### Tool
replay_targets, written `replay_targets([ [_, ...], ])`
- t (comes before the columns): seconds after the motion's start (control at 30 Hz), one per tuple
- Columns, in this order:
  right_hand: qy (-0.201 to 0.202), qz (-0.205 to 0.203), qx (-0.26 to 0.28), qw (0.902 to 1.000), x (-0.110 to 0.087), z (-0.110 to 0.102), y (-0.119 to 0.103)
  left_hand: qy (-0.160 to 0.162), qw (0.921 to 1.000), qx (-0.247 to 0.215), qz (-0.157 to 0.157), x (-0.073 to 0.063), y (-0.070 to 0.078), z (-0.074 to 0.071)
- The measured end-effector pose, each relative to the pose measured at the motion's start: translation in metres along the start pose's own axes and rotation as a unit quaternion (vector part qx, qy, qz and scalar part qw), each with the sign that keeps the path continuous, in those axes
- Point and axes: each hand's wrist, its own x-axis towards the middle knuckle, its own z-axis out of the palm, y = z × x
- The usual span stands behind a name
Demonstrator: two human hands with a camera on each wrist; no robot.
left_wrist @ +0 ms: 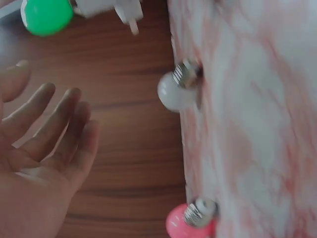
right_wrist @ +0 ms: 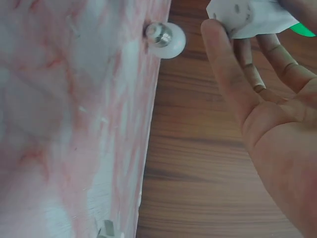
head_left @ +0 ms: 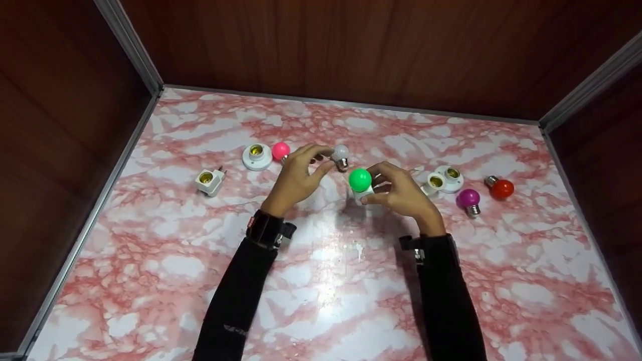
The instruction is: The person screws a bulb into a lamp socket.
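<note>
My right hand (head_left: 398,193) holds a white plug-in lamp socket (right_wrist: 252,17) between thumb and fingers, above the table. A green light bulb (head_left: 360,179) sits upright in this socket, and a plug pin shows on it in the left wrist view. To its left, my left hand (head_left: 298,175) hovers with loosely bent, parted fingers and nothing between them. Just past those fingertips a clear-white bulb (head_left: 340,152) lies on the table, its metal base toward me. Beside the left hand lies a pink bulb (head_left: 281,151), its base partly hidden in the head view.
On the left are a square plug-in socket (head_left: 209,181) and a round lamp holder (head_left: 257,157). To the right stand a second round holder (head_left: 454,179) and a white socket (head_left: 435,182), with a purple bulb (head_left: 469,198) and red bulb (head_left: 502,189). Wooden panels (head_left: 331,50) enclose the marbled table.
</note>
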Motion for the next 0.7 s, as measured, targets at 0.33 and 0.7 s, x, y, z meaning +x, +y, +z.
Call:
replay_targets([
  [0.33,-0.033,0.018,-0.01,0.9992,0.001,0.001,0.014,0.049,0.9915,0.088,-0.082,0.0,-0.046,-0.012],
  [0.7,-0.04,0.007,-0.013,0.9991,0.002,-0.001,0.017,0.048,0.9821,0.125,-0.132,0.005,-0.056,-0.023],
])
